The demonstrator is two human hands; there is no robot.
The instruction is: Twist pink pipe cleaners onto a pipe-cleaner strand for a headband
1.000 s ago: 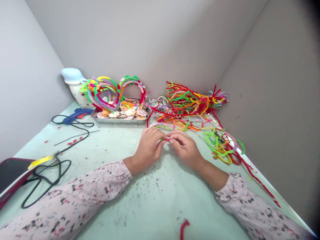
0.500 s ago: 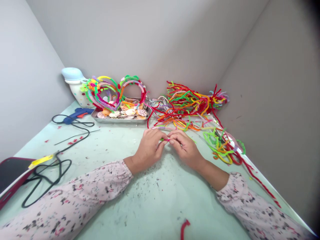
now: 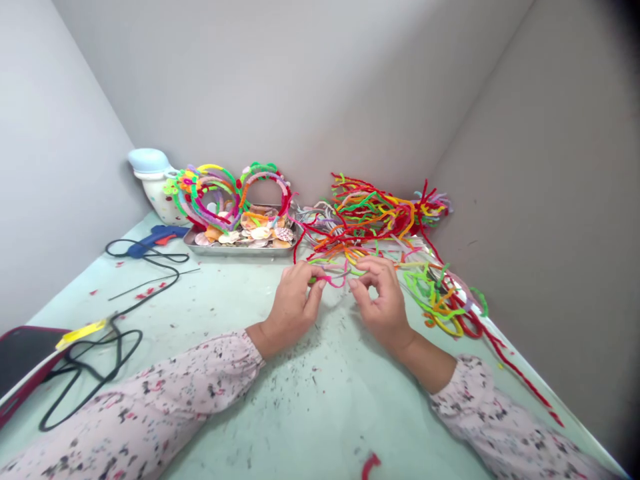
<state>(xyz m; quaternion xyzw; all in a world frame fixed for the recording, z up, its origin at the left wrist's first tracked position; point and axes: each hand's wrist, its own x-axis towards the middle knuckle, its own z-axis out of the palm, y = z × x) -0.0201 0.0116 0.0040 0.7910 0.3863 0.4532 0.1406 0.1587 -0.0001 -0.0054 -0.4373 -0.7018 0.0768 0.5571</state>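
My left hand point(image 3: 293, 307) pinches a pink pipe cleaner point(image 3: 336, 279) between its fingertips, and the pipe cleaner curves away to the right. My right hand point(image 3: 383, 297) hovers beside that loop, with thumb and forefinger apart and nothing visible in them. Just behind both hands, loose pipe cleaners point(image 3: 370, 217) in red, orange, yellow and green lie heaped. A green and yellow tangle point(image 3: 435, 300) lies to the right of my right hand. Colourful pipe-cleaner headbands point(image 3: 220, 197) stand farther back on the left.
A metal tray of seashells point(image 3: 240, 252) sits under the headbands, next to a blue-capped white jar point(image 3: 155, 183). A blue glue gun point(image 3: 160, 235) and its black cord point(image 3: 145, 267) lie left. A dark red-edged case point(image 3: 25, 360) sits at the front left. Grey walls point(image 3: 525, 200) bound the pale green table point(image 3: 320, 400).
My hands have moved apart, and my right hand has come off the pink pipe cleaner. The pink piece now shows as a loop. The whole scene sits slightly lower in the view.
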